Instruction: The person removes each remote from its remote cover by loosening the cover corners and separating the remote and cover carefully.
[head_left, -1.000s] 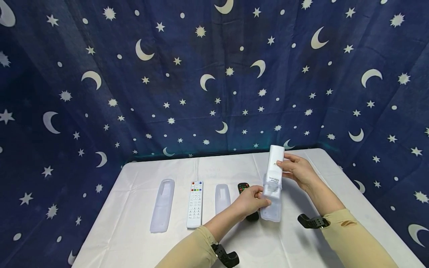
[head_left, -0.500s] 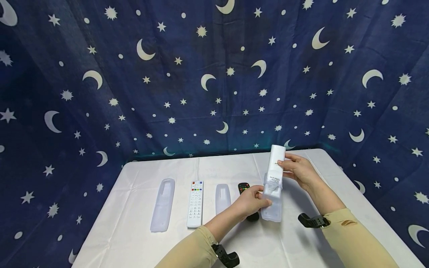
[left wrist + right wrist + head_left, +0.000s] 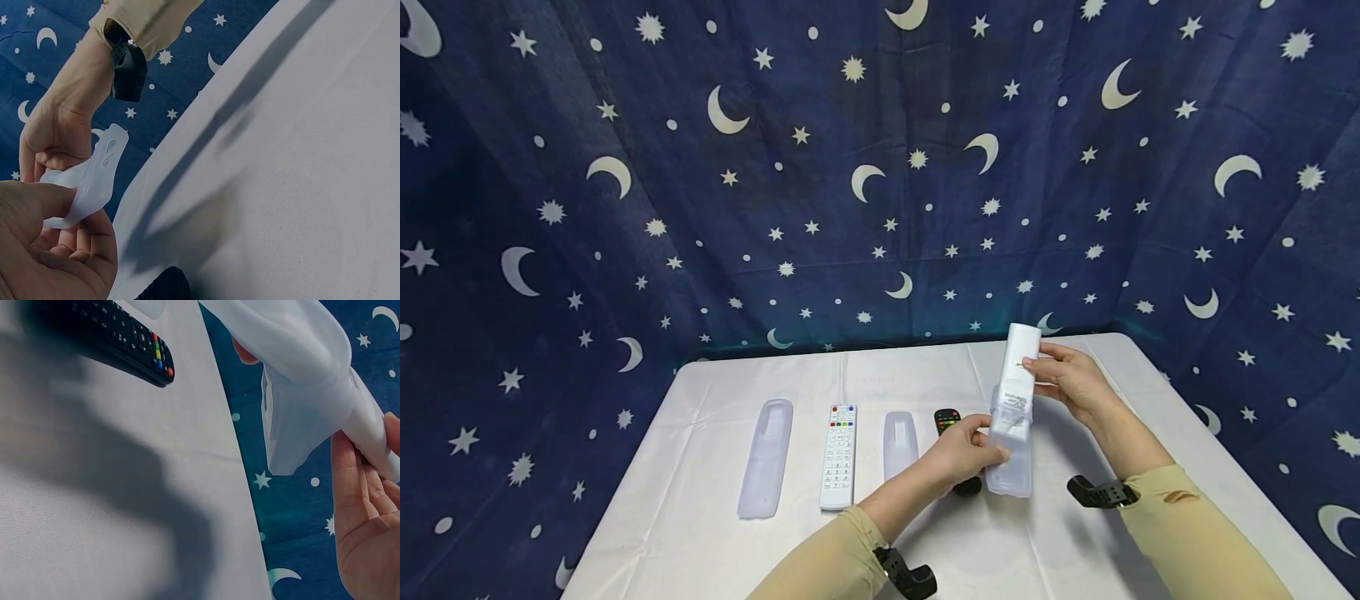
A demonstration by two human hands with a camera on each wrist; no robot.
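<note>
In the head view my right hand (image 3: 1070,385) holds a white remote control (image 3: 1021,354) near its upper end, thumb on its back. The remote's lower part sits inside a translucent silicone remote cover (image 3: 1009,477), which my left hand (image 3: 958,450) pinches at its left side. The cover's upper rim is bunched around the remote, and its lower end hangs flat. The left wrist view has the cover (image 3: 100,178) between my left thumb and fingers. From the right wrist, the cover (image 3: 306,406) flares loosely, and the remote (image 3: 369,422) emerges toward my right fingers.
On the white table (image 3: 685,500) lie a translucent cover (image 3: 765,458), a white remote (image 3: 837,458) with buttons up, and a smaller cover (image 3: 898,442). A black remote (image 3: 947,419) lies partly behind my left hand. A star-and-moon curtain (image 3: 820,208) surrounds the table.
</note>
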